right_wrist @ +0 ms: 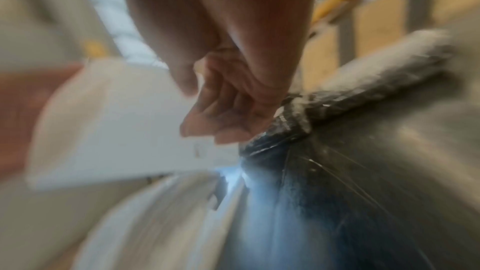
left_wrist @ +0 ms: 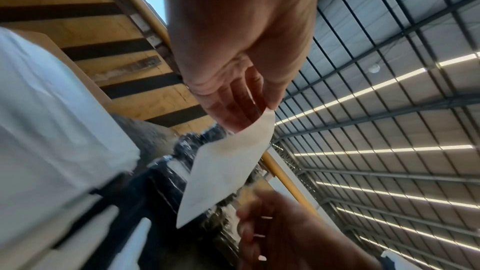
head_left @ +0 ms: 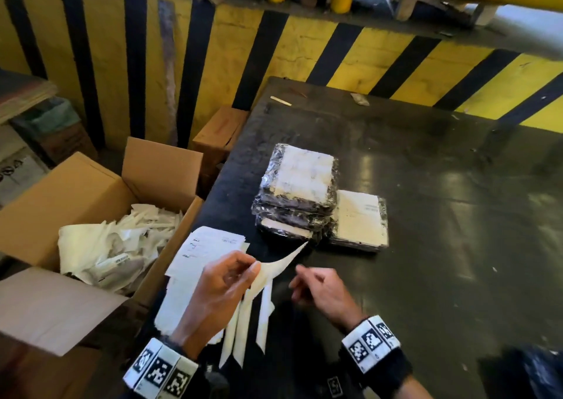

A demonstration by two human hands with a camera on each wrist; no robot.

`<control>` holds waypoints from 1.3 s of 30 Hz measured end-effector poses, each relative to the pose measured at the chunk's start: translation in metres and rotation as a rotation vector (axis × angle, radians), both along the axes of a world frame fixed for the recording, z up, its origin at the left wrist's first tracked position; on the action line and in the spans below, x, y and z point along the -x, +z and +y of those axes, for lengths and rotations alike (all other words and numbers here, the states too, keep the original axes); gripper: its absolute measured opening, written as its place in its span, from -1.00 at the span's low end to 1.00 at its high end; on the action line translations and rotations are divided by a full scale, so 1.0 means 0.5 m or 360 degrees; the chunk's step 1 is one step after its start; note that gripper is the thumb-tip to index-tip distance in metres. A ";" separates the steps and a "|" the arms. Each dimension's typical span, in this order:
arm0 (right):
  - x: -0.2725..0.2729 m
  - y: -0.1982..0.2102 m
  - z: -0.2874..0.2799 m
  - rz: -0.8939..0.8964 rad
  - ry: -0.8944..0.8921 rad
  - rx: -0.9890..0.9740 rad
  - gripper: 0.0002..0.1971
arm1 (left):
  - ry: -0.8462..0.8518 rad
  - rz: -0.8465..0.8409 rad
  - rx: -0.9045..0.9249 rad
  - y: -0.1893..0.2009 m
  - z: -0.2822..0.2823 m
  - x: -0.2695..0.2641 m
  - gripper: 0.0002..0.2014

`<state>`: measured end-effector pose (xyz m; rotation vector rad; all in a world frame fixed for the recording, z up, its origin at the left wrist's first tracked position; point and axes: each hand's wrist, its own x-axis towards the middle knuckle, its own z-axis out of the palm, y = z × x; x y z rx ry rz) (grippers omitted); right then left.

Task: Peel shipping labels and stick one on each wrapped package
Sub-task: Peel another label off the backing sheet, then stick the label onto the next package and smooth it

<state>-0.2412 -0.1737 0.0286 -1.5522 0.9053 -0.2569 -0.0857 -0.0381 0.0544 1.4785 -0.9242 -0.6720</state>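
Two bare hands are working above the near edge of a dark table, each wrist wearing a band printed with black-and-white square markers. The left hand is pinching several white backing strips between thumb and fingertips; most of the strips are hanging down toward the person, while one curled strip is pointing up and away toward the packages. The right hand is hovering just to the right of those strips with its fingers loosely curled and holding nothing; its wrist view is heavily blurred. Lying on the table beneath the left hand is a sheaf of white label sheets with faint print. Beyond the hands, toward the middle of the table, a stack of wrapped packages in shiny dark film is sitting, the top one bearing a white label. Touching the right side of that stack, a single lower package is also carrying a white label. To the left of the table, an open cardboard box is holding a heap of crumpled white paper scraps. Behind the table, a wall painted in yellow and black stripes is rising.
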 end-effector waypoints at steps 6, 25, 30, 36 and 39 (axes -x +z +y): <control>0.120 0.042 -0.064 -0.0177 -0.0423 -0.0077 -0.71 | -0.0342 -0.0238 -0.0006 -0.008 -0.122 0.146 -0.99; 0.287 0.003 -0.296 -0.0311 -0.0529 0.0182 -0.88 | -0.0033 0.0038 -0.0346 -0.050 -0.369 0.242 -0.88; 0.247 -0.065 -0.368 -0.0225 -0.0581 0.0005 -0.91 | -0.0004 -0.0546 -0.0523 -0.122 -0.455 0.231 -0.86; 0.241 -0.095 -0.367 -0.0024 -0.0593 0.0074 -0.88 | 0.0071 -0.0740 -0.0767 -0.162 -0.461 0.232 -0.89; 0.255 -0.089 -0.344 -0.0015 -0.0591 0.0085 -0.90 | 0.0050 -0.0723 -0.0668 -0.151 -0.430 0.241 -0.87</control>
